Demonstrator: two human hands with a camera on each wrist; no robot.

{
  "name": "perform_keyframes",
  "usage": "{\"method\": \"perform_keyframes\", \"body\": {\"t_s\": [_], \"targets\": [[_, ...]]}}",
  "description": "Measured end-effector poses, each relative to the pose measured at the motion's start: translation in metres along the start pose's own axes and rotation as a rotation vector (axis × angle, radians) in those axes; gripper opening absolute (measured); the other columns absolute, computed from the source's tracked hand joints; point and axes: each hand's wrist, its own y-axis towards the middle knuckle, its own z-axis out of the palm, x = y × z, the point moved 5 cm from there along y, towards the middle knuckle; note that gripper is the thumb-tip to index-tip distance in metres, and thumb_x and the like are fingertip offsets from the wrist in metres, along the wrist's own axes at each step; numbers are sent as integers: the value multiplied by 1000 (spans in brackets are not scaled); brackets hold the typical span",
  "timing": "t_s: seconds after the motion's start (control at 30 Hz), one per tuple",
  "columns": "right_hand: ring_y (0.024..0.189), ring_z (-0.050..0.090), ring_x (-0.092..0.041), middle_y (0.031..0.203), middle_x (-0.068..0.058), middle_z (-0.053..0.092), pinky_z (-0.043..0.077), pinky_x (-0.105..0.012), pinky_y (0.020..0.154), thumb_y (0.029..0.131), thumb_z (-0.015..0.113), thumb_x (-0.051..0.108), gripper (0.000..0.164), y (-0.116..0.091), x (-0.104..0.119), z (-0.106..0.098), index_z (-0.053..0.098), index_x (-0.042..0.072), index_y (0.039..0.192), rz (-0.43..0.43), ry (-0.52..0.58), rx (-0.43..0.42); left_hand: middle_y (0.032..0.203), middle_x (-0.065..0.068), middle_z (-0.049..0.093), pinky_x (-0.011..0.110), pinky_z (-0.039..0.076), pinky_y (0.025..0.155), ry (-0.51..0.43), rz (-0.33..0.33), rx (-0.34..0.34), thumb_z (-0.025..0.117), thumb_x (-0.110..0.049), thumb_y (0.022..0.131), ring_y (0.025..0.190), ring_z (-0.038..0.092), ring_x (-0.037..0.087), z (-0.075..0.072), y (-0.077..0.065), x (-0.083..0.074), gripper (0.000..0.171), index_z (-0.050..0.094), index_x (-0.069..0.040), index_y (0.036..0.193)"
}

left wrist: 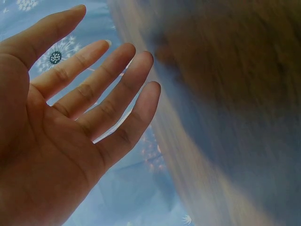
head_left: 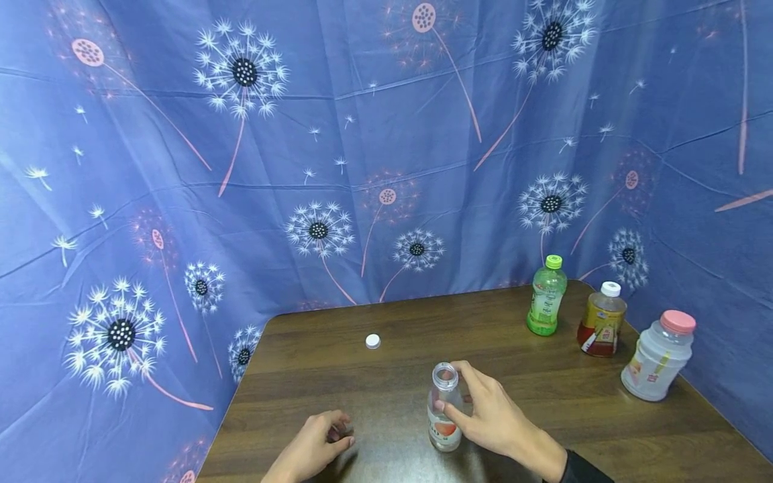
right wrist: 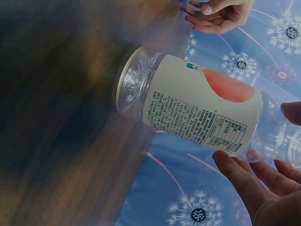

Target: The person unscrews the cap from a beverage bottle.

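Observation:
A clear plastic bottle stands upright in front of me, its mouth uncovered. Its pale label carries a red-orange fruit picture and fine print. My right hand holds the bottle round its upper part, thumb on one side and fingers on the other. To the left of the bottle, my left hand hovers over or near the table with nothing in it. The left wrist view shows that hand's fingers spread and fairly straight. A small white cap lies on the table beyond both hands.
On the right of the brown wooden table stand a green bottle, a bottle of reddish-brown liquid with a white cap, and a clear jar with a pink lid. Blue dandelion-print cloth hangs behind the table and along its sides.

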Motion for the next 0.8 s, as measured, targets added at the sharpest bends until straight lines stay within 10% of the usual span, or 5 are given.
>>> {"method": "perform_keyframes", "body": {"t_s": [0.8], "targets": [[104, 72, -12, 120, 12, 67, 62, -24, 74, 94, 80, 35, 53, -2, 0, 12, 53, 21, 137, -11, 29, 0, 114, 13, 72, 22, 54, 73, 108, 47, -47, 77, -23, 96, 88, 63, 9, 7, 43, -21, 34, 69, 0, 121]]}}
